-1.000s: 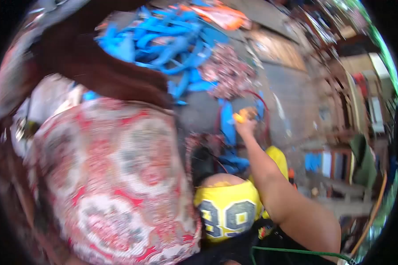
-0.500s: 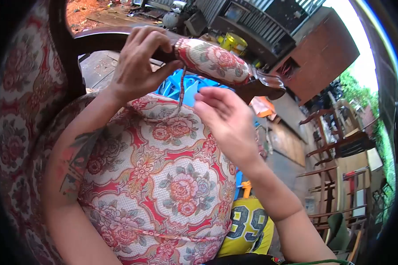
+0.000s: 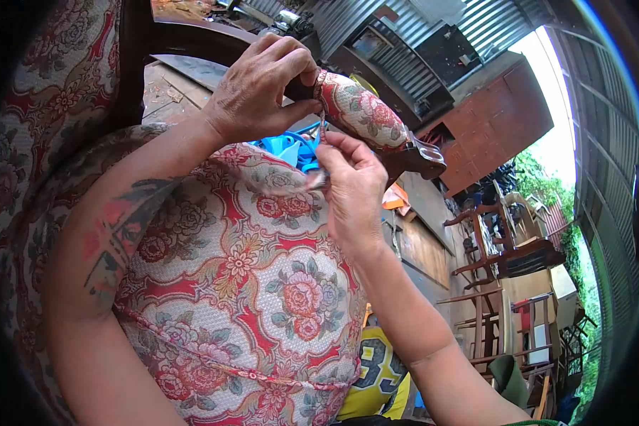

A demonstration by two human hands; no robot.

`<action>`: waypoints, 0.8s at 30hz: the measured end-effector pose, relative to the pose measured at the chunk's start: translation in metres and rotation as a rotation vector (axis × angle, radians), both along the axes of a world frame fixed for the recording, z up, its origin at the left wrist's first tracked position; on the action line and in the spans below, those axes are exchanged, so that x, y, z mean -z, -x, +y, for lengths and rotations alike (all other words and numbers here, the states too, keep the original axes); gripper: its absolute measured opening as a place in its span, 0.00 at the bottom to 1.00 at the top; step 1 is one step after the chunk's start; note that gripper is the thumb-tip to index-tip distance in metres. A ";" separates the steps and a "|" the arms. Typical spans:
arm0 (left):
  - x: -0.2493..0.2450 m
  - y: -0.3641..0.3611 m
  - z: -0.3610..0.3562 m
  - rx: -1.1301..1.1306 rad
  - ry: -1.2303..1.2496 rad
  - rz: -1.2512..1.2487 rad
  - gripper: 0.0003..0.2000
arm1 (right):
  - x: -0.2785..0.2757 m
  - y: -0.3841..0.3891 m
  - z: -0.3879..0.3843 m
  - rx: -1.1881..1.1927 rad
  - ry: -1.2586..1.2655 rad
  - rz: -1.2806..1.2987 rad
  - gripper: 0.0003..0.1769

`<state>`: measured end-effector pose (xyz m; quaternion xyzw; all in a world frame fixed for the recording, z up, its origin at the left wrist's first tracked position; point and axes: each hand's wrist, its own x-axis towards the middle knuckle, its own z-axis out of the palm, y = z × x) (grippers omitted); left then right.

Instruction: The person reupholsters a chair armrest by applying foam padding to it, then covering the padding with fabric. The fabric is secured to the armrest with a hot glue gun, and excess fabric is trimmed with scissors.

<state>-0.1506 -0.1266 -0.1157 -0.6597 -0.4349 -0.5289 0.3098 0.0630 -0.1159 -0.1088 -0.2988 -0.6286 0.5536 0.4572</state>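
Observation:
A floral-upholstered armchair fills the near view, with its seat [image 3: 298,305] below my arms. My left hand [image 3: 266,89] grips the dark wooden armrest [image 3: 192,39], fingers over the top, thumb by the inner end of the padded floral arm cover [image 3: 366,110]. From that end hangs a thin patterned trim strip [image 3: 323,126]. My right hand [image 3: 355,181] is closed on this strip just below the armrest, thumb and fingers pinched. The strip's loose tail [image 3: 280,188] is blurred over the seat's edge.
Blue plastic items [image 3: 291,149] lie beyond the armrest. A yellow cloth with numbers [image 3: 373,369] shows beside the seat. Wooden chair frames [image 3: 504,241] stand stacked at right. A reddish-brown cabinet [image 3: 483,128] and corrugated metal sheets are behind.
My right hand has moved from open beside the strip to pinching it. My left hand stays at the armrest. The view has shifted slightly.

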 end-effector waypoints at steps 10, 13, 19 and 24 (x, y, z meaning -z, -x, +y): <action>0.003 0.001 0.005 -0.008 -0.005 -0.004 0.21 | -0.040 -0.030 0.014 0.124 -1.229 -0.580 0.13; 0.004 0.002 0.008 -0.004 -0.026 -0.007 0.21 | -0.048 -0.032 0.018 0.093 -1.380 -0.634 0.14; 0.004 0.002 0.009 0.001 -0.124 -0.008 0.18 | -0.045 -0.038 0.030 0.057 -1.523 -0.658 0.17; 0.005 0.000 0.008 0.027 -0.039 -0.019 0.20 | -0.040 -0.041 0.039 0.049 -1.612 -0.588 0.22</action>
